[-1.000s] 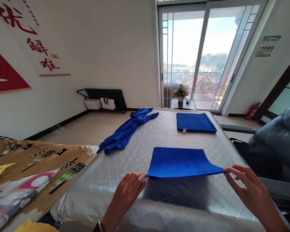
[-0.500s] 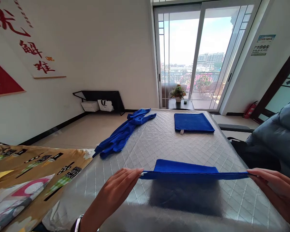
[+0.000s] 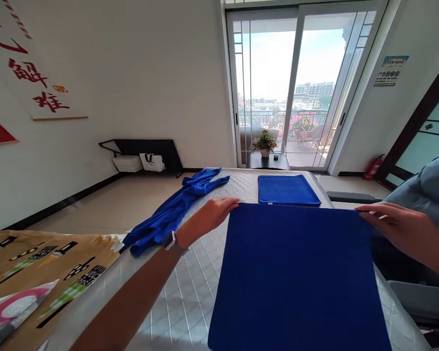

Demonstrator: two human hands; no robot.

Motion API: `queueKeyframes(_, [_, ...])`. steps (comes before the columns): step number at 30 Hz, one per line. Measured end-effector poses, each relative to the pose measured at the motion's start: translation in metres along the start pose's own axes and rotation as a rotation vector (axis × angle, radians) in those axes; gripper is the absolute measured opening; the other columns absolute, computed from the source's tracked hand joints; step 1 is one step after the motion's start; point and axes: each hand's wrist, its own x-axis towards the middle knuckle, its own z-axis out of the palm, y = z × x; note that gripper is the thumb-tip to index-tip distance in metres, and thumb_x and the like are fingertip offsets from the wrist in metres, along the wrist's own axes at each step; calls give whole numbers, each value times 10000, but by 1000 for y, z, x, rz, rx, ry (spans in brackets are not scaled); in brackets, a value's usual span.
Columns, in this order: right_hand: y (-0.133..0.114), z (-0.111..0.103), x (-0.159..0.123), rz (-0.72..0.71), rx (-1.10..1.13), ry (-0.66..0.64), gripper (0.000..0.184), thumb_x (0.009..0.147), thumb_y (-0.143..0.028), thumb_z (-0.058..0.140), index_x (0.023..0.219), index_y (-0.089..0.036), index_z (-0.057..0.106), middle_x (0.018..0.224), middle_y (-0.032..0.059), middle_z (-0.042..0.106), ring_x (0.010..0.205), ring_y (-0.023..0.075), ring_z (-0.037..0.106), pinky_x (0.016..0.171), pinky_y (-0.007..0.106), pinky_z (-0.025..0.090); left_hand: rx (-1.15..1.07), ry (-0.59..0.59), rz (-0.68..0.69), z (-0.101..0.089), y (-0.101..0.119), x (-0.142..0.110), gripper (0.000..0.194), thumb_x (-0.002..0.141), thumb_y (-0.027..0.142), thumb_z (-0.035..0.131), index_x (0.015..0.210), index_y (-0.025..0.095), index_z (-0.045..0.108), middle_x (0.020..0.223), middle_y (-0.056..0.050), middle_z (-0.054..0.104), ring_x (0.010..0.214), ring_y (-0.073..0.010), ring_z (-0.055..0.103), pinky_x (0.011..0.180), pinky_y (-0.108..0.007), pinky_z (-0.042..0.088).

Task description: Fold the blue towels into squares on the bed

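Observation:
A square, dark blue cushion cover [image 3: 300, 278] hangs spread out and flat in front of me, above the bed-like padded surface. My left hand [image 3: 214, 214] is closed in a pinch on its upper left corner, fingertips at the edge. At the upper right corner, my right hand [image 3: 395, 224] pinches the cloth between thumb and fingers. Just beyond its top edge lies a neat flat stack of blue covers [image 3: 289, 189]. To the left, crumpled blue cloth [image 3: 175, 209] is draped along the surface's edge. The cover's lower edge runs partly out of view.
The silver quilted surface [image 3: 190, 292] stretches below my hands. A brown patterned cloth [image 3: 58, 273] lies at left. A dark padded chair [image 3: 428, 190] stands at right. Farther back are a potted plant [image 3: 265, 143] on a small table, a glass sliding door and a fire extinguisher [image 3: 373, 167].
Both hands have risen and moved away from me, lifting the cushion cover. Earlier seen nearly edge-on with a flap behind it, it now hangs open as a broad square.

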Motion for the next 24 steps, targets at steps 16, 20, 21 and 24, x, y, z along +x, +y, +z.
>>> queueKeyframes(16, [66,98,221,184,62,142,362,994,-362,565,1219,-125,721,873,70,788,844,151,730,854,257,463,30,354,-134,115,-128,207,256,1065,296,441,1158,189,653,1148,-75,701,998,-198,672,912,-340,526])
queueKeyframes(20, [108,194,162,284,-13,-127,276,904,-286,597,1084,-182,778,825,71,792,886,251,746,836,329,508,34,83,-171,220,-128,143,188,1046,234,478,1083,190,657,1100,-76,695,1008,-193,663,909,-325,530])
queueKeyframes(21, [117,217,144,286,-5,-161,250,877,-286,601,1015,-199,791,815,63,792,876,261,750,823,336,522,67,20,-174,241,-126,127,165,1035,216,497,1055,193,659,1081,-73,696,1025,-202,657,927,-337,525])
queueKeyframes(24, [140,269,98,251,33,-178,283,855,-312,540,991,-273,785,931,31,804,905,260,750,830,359,548,92,-13,-189,284,-122,96,133,1009,170,527,1031,194,656,1061,-74,698,1025,-213,657,931,-351,529])
